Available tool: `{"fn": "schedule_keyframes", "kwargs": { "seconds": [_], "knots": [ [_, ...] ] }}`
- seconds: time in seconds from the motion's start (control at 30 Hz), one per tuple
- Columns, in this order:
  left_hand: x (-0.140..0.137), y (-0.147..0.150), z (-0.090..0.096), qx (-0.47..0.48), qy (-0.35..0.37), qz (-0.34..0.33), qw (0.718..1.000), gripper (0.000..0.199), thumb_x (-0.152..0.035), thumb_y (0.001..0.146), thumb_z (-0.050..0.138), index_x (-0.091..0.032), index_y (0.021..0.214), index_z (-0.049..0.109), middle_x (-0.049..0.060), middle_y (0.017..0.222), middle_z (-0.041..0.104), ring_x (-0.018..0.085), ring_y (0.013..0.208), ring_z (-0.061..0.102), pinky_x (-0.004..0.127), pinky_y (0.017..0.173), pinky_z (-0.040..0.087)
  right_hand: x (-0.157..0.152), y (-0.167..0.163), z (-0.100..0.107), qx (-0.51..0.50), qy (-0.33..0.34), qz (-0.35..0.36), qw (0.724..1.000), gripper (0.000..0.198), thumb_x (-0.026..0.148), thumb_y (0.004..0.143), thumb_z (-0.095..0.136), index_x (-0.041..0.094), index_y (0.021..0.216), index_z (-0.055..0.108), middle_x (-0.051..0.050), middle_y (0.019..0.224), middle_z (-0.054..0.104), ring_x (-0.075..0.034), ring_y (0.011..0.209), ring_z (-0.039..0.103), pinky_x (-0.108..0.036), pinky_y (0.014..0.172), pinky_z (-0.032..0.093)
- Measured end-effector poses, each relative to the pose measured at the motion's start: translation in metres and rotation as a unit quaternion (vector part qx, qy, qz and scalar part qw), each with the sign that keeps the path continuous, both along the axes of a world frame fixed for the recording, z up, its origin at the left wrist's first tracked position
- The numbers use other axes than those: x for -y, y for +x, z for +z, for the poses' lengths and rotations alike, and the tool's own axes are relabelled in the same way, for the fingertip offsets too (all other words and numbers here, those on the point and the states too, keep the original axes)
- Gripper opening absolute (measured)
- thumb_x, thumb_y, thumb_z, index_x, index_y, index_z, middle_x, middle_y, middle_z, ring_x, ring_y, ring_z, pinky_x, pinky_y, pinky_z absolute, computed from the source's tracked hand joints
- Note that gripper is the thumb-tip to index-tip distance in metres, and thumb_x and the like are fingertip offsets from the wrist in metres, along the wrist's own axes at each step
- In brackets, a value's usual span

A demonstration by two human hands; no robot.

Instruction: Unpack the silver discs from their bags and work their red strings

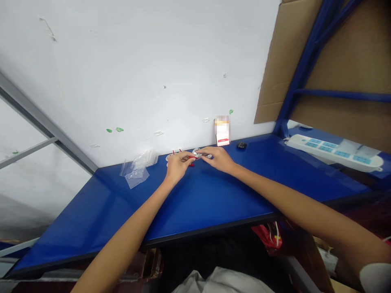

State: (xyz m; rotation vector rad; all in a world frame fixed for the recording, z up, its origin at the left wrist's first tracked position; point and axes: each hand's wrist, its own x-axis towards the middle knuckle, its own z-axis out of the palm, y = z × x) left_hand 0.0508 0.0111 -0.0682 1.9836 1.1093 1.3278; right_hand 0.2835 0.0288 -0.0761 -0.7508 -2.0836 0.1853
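Near the back edge of the table my left hand (176, 166) and my right hand (219, 158) are close together, fingers pinched. Between the fingertips is a small round whitish coil (197, 152) with red parts; it is too small to tell exactly what it is. Both hands grip it, the left at its red side and the right at its pale side. Just under the fingers a red piece (191, 165) shows. More pale round pieces with thin red tips (180, 150) lie behind my left hand, partly hidden by it.
Clear plastic bags (139, 169) lie on the blue table (195, 203) at the left. A lit phone (222, 132) leans on the white wall, with a small black case (241, 145) beside it. At the right are a white power strip (336, 152) and a blue frame (302, 65).
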Motion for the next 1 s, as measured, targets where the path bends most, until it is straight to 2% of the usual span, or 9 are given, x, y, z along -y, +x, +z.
{"fn": "schedule_keyframes", "kwargs": {
  "seconds": [0.17, 0.27, 0.37, 0.57, 0.73, 0.87, 1.0],
  "knots": [
    [-0.001, -0.003, 0.0, -0.085, 0.086, 0.025, 0.992, 0.016, -0.035, 0.097, 0.075, -0.024, 0.105, 0.084, 0.005, 0.097, 0.083, 0.023, 0.083, 0.079, 0.036, 0.079, 0.064, 0.002, -0.002, 0.0, -0.002, 0.001, 0.005, 1.0, 0.037, 0.019, 0.101, 0.065, 0.033, 0.133, 0.078, -0.003, 0.125, 0.081, -0.023, 0.108, 0.078, -0.034, 0.095, 0.06],
    [-0.002, -0.006, 0.0, -0.147, 0.145, 0.035, 0.978, 0.017, -0.034, 0.101, 0.071, -0.026, 0.107, 0.084, 0.005, 0.101, 0.082, 0.022, 0.087, 0.077, 0.036, 0.081, 0.061, 0.003, -0.003, -0.001, -0.005, 0.001, 0.011, 1.0, 0.036, 0.019, 0.102, 0.065, 0.032, 0.133, 0.077, -0.003, 0.125, 0.081, -0.022, 0.108, 0.078, -0.035, 0.097, 0.06],
    [-0.002, -0.006, 0.0, -0.193, 0.175, 0.045, 0.965, 0.019, -0.034, 0.104, 0.067, -0.026, 0.107, 0.083, 0.005, 0.102, 0.081, 0.023, 0.091, 0.075, 0.035, 0.084, 0.057, 0.005, -0.005, -0.001, -0.007, 0.005, 0.021, 1.0, 0.035, 0.019, 0.102, 0.064, 0.032, 0.132, 0.078, -0.002, 0.125, 0.081, -0.022, 0.111, 0.078, -0.035, 0.099, 0.06],
    [0.003, -0.006, 0.004, -0.225, 0.18, 0.074, 0.955, 0.025, -0.037, 0.109, 0.058, -0.025, 0.108, 0.08, 0.006, 0.101, 0.077, 0.022, 0.092, 0.072, 0.033, 0.086, 0.054, 0.007, -0.006, 0.0, -0.009, 0.004, 0.031, 0.999, 0.037, 0.019, 0.102, 0.065, 0.034, 0.133, 0.077, -0.001, 0.124, 0.081, -0.022, 0.111, 0.078, -0.036, 0.1, 0.06],
    [0.003, -0.006, 0.003, -0.25, 0.188, 0.059, 0.948, 0.027, -0.038, 0.111, 0.054, -0.022, 0.112, 0.076, 0.007, 0.104, 0.075, 0.023, 0.095, 0.071, 0.033, 0.087, 0.053, 0.009, -0.008, 0.001, -0.022, -0.009, 0.039, 0.999, 0.036, 0.02, 0.102, 0.066, 0.034, 0.134, 0.077, -0.001, 0.122, 0.082, -0.022, 0.108, 0.079, -0.036, 0.098, 0.061],
    [0.001, -0.006, 0.002, -0.25, 0.194, 0.051, 0.947, 0.025, -0.035, 0.111, 0.054, -0.021, 0.107, 0.074, 0.007, 0.103, 0.075, 0.023, 0.095, 0.071, 0.034, 0.086, 0.052, 0.009, -0.009, -0.001, -0.04, -0.02, 0.039, 0.998, 0.033, 0.022, 0.102, 0.067, 0.031, 0.131, 0.079, -0.003, 0.123, 0.082, -0.023, 0.107, 0.079, -0.036, 0.097, 0.063],
    [0.003, -0.005, 0.004, -0.247, 0.186, 0.044, 0.95, 0.021, -0.031, 0.108, 0.056, -0.022, 0.104, 0.075, 0.007, 0.101, 0.076, 0.023, 0.094, 0.071, 0.034, 0.087, 0.053, 0.008, -0.011, -0.003, -0.063, -0.063, 0.056, 0.994, 0.037, 0.024, 0.1, 0.07, 0.03, 0.136, 0.075, -0.003, 0.121, 0.082, -0.022, 0.103, 0.081, -0.035, 0.097, 0.064]
  ]
}}
